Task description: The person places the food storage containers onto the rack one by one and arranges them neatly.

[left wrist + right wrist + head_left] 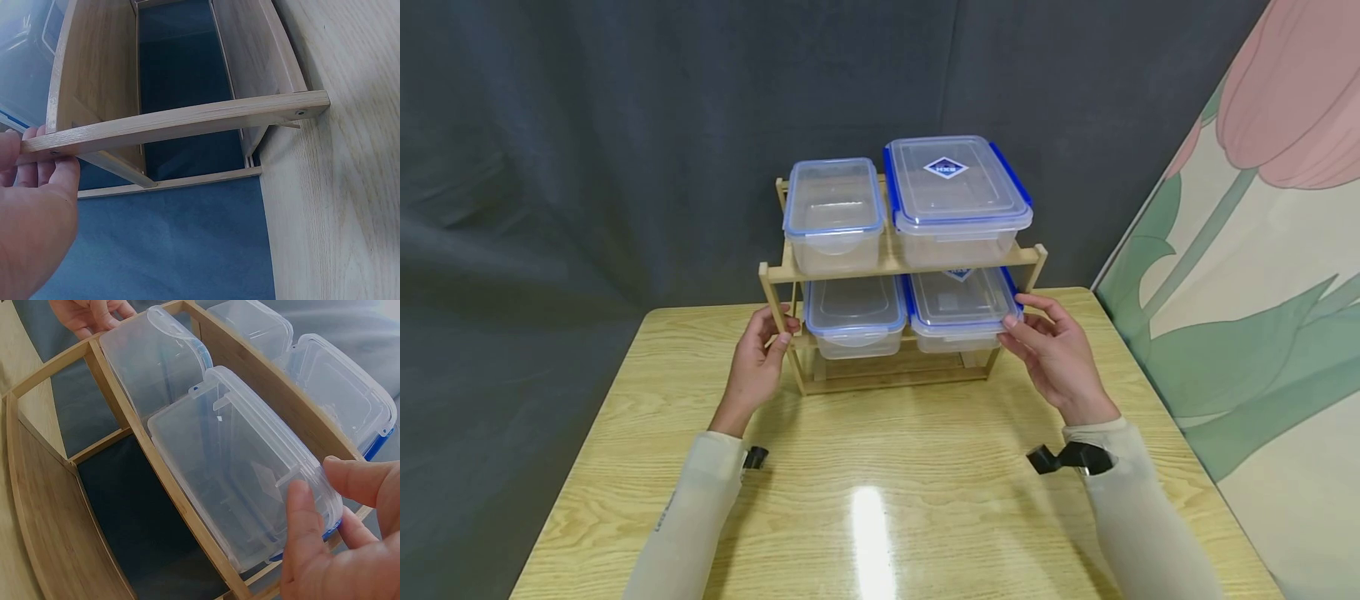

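A wooden two-tier rack (895, 265) holds clear plastic food containers with lids. On its middle shelf, to the right, sits a blue-clipped food container (962, 302), whose front right corner my right hand (1056, 358) holds with thumb and fingers. The right wrist view shows that same container (231, 469) resting on the shelf rail. My left hand (756, 362) grips the left post of the rack; the left wrist view shows its fingers round the wooden bar (181, 122). Beside the held container stands a light-blue-rimmed food container (856, 307), near my left hand.
On the top shelf stand a smaller food container (837, 200) and a larger one with blue clips (958, 183). A dark curtain (700, 150) hangs behind the wooden table (805, 500). A flower-painted wall (1262, 292) rises on the right.
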### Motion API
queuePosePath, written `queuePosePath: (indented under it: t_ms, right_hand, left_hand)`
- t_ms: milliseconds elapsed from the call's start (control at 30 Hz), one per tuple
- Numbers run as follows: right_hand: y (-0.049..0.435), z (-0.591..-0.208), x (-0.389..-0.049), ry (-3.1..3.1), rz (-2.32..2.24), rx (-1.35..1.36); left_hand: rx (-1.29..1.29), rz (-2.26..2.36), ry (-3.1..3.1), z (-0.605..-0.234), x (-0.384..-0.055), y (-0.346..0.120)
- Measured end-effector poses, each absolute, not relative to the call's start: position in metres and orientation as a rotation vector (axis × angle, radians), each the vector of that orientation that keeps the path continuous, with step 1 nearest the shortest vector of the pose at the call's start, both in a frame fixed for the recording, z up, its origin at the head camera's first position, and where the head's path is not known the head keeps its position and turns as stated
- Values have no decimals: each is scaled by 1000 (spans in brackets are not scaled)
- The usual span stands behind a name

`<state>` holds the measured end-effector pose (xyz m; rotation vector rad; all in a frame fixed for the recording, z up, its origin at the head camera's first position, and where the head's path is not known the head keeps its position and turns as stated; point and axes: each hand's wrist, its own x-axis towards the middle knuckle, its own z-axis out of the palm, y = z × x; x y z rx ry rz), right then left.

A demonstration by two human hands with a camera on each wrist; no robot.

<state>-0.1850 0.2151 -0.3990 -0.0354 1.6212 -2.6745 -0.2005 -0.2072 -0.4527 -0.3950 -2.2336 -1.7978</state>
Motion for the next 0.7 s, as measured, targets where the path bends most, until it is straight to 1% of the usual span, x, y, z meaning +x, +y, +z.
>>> queuePosePath:
  t_ms: [467, 700]
  right_hand:
    - [219, -399, -182, 1597, -2681, -39]
    - [220, -399, -177, 1767, -2581, -45]
  left_hand:
    - [-424, -1796, -2235, -455, -200, -205]
    - [-428, -1817, -2205, -457, -199, -207]
